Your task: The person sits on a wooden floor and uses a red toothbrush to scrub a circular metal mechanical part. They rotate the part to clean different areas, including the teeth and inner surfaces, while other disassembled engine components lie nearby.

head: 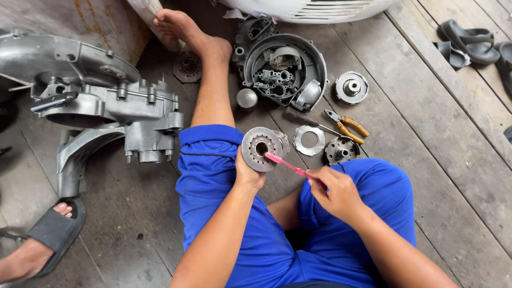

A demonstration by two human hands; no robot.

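Gripping a round metal hub (pixel 261 148) (left hand (pixel 248 173)), right hand (pixel 335 192) fingers clasp pink toothbrush (pixel 286 165).

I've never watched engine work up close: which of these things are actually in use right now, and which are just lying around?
In use:
- round metal clutch part, held in the left hand
- pink toothbrush, held in the right hand, bristles at the part's centre hole

Lying about:
- engine casing
- round housing
- pliers
- metal ring plate
- dark sandals

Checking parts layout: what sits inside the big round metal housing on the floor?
Inside the round housing lie curved brake-shoe-like pieces and a small grey cast part with several holes. Whatever lies beneath them is covered.
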